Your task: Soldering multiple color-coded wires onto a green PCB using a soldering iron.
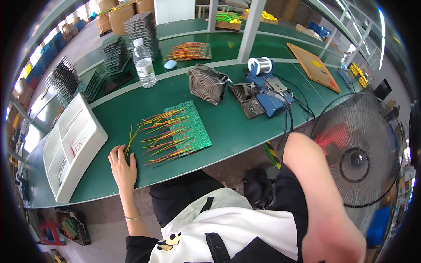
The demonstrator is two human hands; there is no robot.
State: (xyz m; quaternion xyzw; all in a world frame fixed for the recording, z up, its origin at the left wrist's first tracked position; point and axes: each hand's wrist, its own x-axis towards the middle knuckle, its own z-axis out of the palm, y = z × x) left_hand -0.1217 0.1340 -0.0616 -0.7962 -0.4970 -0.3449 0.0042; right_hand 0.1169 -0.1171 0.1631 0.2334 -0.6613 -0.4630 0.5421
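Observation:
My left hand (123,168) lies on the green bench top near its front edge, fingers stretched out and thumb apart. Loose yellow wires (130,139) reach into the gap between its thumb and forefinger; I cannot see a firm grip on them. To its right lies a green circuit board panel (198,131), with several red and yellow wires (163,138) sticking out over its left side. My right arm is bent, its elbow above the bench's front edge. The right hand (335,243) is close and blurred at the lower edge, its fingers hidden.
A white divided tray (94,127) stands left of my hand. Behind the panel are a small box fan (208,84), a water bottle (144,65) and a blue soldering unit (272,101) with a solder spool (260,65). A large standing fan (355,160) is at right.

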